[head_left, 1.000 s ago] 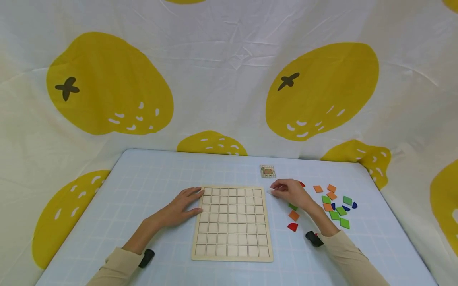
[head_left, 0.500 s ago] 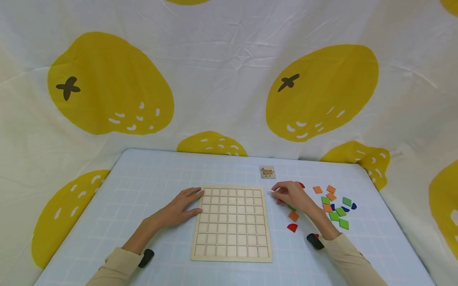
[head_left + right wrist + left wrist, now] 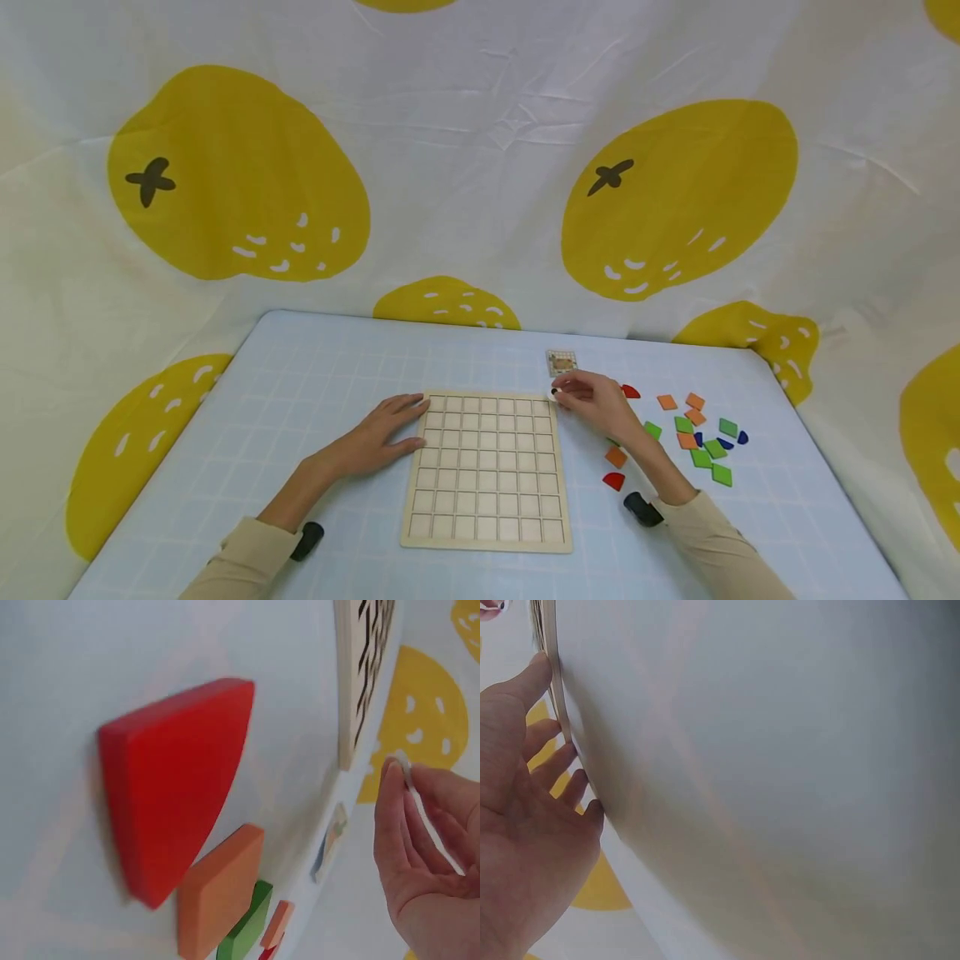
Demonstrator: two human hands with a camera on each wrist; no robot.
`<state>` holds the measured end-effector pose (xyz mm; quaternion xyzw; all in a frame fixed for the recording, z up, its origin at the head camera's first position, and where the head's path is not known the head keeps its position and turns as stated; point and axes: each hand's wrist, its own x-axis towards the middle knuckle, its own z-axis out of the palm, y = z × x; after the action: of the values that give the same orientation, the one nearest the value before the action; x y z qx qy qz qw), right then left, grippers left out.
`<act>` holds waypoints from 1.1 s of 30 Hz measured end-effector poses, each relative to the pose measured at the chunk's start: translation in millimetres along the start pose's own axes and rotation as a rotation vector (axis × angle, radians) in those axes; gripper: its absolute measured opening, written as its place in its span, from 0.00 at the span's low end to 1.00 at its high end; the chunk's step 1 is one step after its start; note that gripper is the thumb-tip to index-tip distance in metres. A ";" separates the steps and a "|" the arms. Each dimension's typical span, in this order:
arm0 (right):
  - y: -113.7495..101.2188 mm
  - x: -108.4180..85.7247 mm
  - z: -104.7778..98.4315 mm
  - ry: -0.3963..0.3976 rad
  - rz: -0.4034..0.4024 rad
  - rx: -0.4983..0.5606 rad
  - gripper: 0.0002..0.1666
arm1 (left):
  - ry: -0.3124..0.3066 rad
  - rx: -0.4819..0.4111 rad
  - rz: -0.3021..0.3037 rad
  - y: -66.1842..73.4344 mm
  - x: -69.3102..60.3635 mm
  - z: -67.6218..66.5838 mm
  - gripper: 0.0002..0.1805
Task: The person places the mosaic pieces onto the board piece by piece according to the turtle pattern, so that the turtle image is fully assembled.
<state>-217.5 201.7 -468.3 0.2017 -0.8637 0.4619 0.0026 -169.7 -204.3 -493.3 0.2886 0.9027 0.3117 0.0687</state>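
Note:
A wooden grid board (image 3: pixel 487 471) lies flat in the middle of the table, its squares holding no pieces. My left hand (image 3: pixel 375 437) rests at its upper left edge, fingers spread; in the left wrist view the fingertips of this hand (image 3: pixel 540 772) touch the board's side (image 3: pixel 551 645). Beside the board's upper right corner, my right hand (image 3: pixel 596 402) pinches a small white piece (image 3: pixel 552 395) with a dark spot on it. The right wrist view shows the white piece (image 3: pixel 403 766) edge-on between thumb and fingers of the right hand (image 3: pixel 427 847).
Orange (image 3: pixel 617 456), green (image 3: pixel 722 475), red (image 3: pixel 613 481) and blue (image 3: pixel 742 437) flat pieces lie scattered to the right of the board, some partly under the right forearm. A small printed card (image 3: pixel 561 360) lies behind the right hand. A patterned cloth (image 3: pixel 465 167) hangs behind the table.
My right hand has moved left and slightly away from me with the white piece, to the board's upper right corner. A dark spot on the piece now shows. The left hand has stayed still.

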 end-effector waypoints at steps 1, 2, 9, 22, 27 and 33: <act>-0.9 1.3 1.4 0.006 -0.001 0.012 0.14 | -0.001 0.000 -0.001 0.1 0.0 0.1 0.36; -1.7 2.8 2.8 0.011 -0.002 0.021 0.15 | -0.002 -0.001 -0.002 0.1 -0.1 0.1 0.36; -10.1 11.9 13.1 0.002 0.005 0.091 0.14 | -0.008 -0.002 -0.007 0.4 1.2 0.8 0.36; -25.9 30.5 38.2 -0.072 -0.091 0.139 0.15 | -0.016 0.012 -0.003 1.6 6.8 0.1 0.36; -33.8 36.3 52.0 -0.123 -0.119 0.151 0.16 | -0.010 0.003 -0.018 0.2 6.0 1.0 0.36; -45.6 43.9 69.1 -0.215 -0.114 0.172 0.17 | -0.007 -0.001 -0.031 -2.0 2.5 2.4 0.36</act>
<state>-229.3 108.9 -463.2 0.2981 -0.8033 0.5093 -0.0808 -172.0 -202.9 -496.3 0.2755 0.9067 0.3100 0.0767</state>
